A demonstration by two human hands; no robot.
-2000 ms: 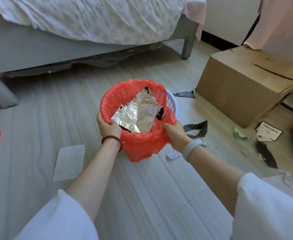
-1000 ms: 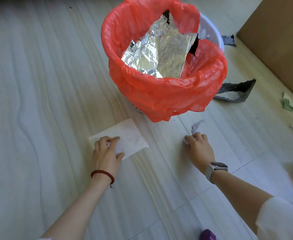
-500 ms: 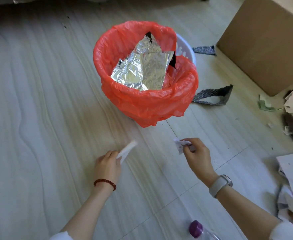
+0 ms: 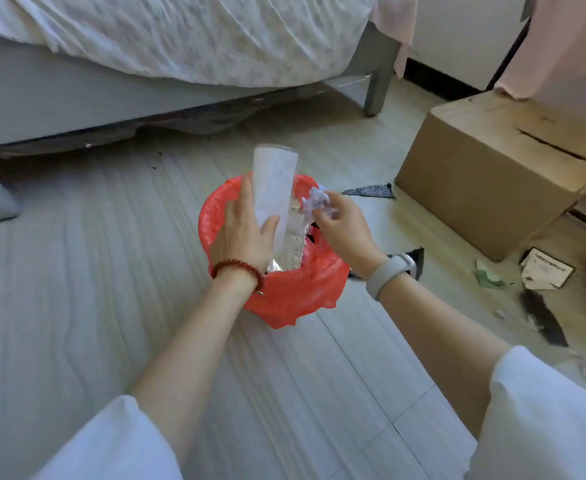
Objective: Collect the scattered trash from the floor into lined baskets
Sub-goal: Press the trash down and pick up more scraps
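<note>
The fingers of the left hand are curled round a white sheet of paper, thumb pressed on its face, and the sheet stands nearly upright over the mouth of the basket. The right hand pinches a small crumpled white scrap between fingertips and thumb, just above the far rim. Half a second ago both hands were low beside the floor with these same pieces just lifted; now they have come up and hang over the basket.

Below them sits the basket with its red liner, crinkled silver foil showing inside between the two wrists. It stands on the pale wooden floor.

Further out, dark scraps lie behind and right of the basket, and a cardboard box stands to the right with more paper litter in front of it. A bed with a pale cover runs along the back.
</note>
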